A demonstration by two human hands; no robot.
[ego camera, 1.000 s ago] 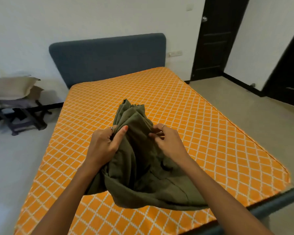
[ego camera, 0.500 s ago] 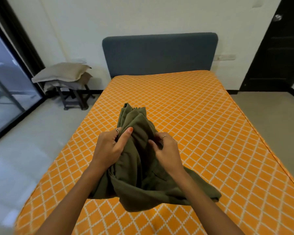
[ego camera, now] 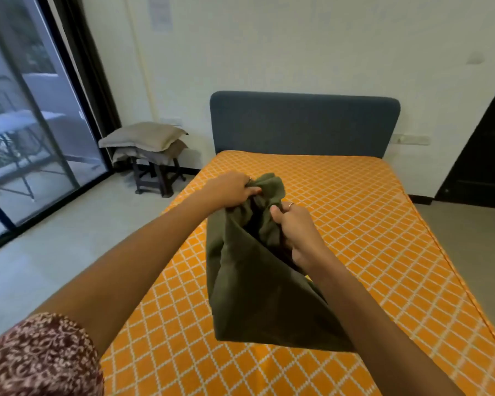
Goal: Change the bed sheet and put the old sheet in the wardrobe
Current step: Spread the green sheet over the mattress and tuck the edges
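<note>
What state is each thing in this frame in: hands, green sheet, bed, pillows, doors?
Left hand: grip shut on the green sheet's top edge.
Right hand: grip shut on the green sheet.
Green sheet: bunched, lifted, hanging over the bed.
Orange sheet: spread flat on the mattress.
Pillows: stacked on the stool.
Sliding glass door: appears closed.
Dark door: closed.

sleeve (ego camera: 37, 355) — maroon, cream floral print | ring (ego camera: 290, 204) — right hand (ego camera: 295, 227)
</note>
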